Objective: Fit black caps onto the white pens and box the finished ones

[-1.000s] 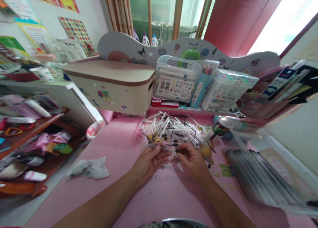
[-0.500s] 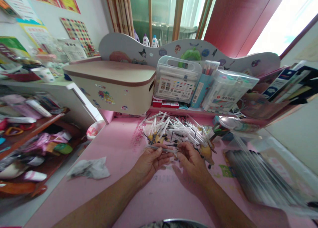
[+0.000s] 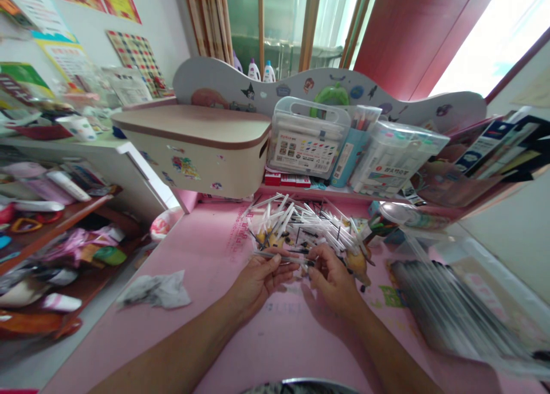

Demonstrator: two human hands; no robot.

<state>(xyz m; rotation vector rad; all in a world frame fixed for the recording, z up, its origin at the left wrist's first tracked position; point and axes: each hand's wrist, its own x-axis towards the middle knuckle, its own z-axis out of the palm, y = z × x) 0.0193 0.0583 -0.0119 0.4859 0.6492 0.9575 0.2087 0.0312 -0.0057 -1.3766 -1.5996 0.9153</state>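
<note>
My left hand [image 3: 263, 276] pinches a thin, clear pen barrel [image 3: 289, 259] between thumb and fingers and holds it roughly level above the pink table. A small black piece [image 3: 310, 263] shows at the barrel's right end. The fingers of my right hand [image 3: 330, 276] are closed around that end; whether they grip the barrel or only the black piece is hard to see. Just beyond both hands lies a loose pile of white tubes [image 3: 281, 219] mixed with small black parts.
To the right stands a clear plastic box [image 3: 451, 308] filled with slim dark-tipped pens. A crumpled white tissue [image 3: 157, 291] lies on the left of the table [image 3: 206, 233]. Behind are a lidded beige bin [image 3: 201, 165] and marker cases [image 3: 307, 142]. A metal rim [image 3: 318, 381] shows at the bottom edge.
My right hand has shifted slightly to the right, and the black piece at the barrel's end now shows more clearly. The left hand's grip stays the same.
</note>
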